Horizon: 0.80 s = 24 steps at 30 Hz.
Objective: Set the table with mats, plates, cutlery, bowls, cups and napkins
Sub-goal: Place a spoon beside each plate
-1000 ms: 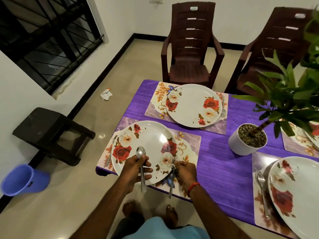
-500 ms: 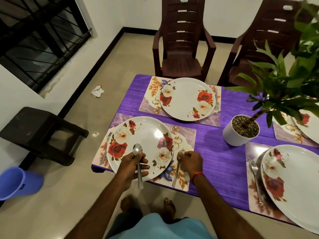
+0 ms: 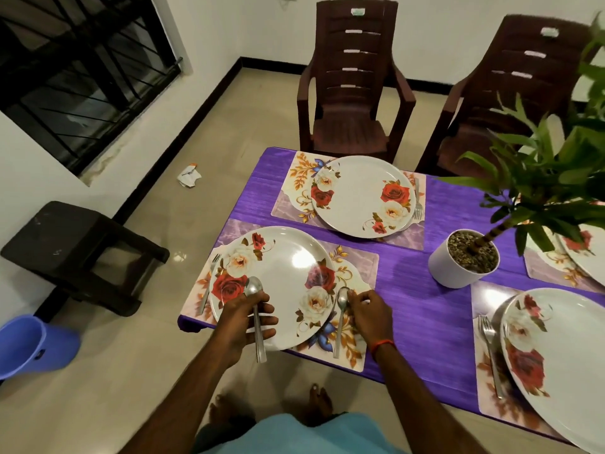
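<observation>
Spoon is lying on the mat just right of the near plate, the right hand curling at its bowl, seemingly aligning it (pinching or merely touching, I cannot tell), while the left hand is gripping a spare spoon over the plate.

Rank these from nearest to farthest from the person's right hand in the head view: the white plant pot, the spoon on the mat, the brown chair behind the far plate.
1. Spoon, on the mat, touching the right hand.
2. White plant pot, to the hand's right, further in on the table.
3. Brown chair, beyond the table's far edge.
</observation>
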{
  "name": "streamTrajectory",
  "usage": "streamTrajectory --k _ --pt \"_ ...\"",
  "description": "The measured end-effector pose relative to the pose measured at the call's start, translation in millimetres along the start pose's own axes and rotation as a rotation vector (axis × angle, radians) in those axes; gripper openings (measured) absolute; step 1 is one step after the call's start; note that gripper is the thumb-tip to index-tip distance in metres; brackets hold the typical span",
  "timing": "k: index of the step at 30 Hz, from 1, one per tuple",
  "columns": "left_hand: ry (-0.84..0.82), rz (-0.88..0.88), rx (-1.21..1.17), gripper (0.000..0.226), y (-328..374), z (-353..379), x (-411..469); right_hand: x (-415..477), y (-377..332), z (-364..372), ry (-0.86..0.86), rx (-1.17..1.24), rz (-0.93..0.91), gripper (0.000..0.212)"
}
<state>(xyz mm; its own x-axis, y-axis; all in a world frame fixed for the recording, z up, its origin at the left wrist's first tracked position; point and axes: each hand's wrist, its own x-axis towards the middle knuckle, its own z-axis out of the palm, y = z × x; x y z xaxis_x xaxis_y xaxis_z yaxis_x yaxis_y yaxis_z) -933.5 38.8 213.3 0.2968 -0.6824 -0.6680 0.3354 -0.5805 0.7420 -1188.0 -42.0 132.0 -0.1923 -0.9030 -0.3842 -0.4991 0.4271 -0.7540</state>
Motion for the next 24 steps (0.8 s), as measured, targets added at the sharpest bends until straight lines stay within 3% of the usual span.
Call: streamTrajectory --k 7,13,17,20,24 --pt "-0.104 0.054 0.006 0.023 23.4 -21.3 -1.4 -29.4 -67.2 23.2 -0.058 0.089 -0.279 0.009" --pt "-0.201 0.080 -0.056 0.024 42.3 -75.7 -5.7 -84.2 -170.7 88.2 -0.397 0.187 -0.341 0.018" --pt "-0.167 0.158 0.002 0.020 51.2 -112.9 -10.5 -116.3 -196.9 141.9 -0.431 0.004 -0.533 0.023" --pt "-0.134 0.195 -0.004 0.020 65.3 -153.0 -11.9 -138.1 -218.5 178.7 -0.444 0.078 -0.539 0.007" --pt "-0.084 0.233 0.017 0.020 81.2 -211.5 -9.3 -162.0 -250.0 225.8 -0.457 0.158 -0.493 0.008"
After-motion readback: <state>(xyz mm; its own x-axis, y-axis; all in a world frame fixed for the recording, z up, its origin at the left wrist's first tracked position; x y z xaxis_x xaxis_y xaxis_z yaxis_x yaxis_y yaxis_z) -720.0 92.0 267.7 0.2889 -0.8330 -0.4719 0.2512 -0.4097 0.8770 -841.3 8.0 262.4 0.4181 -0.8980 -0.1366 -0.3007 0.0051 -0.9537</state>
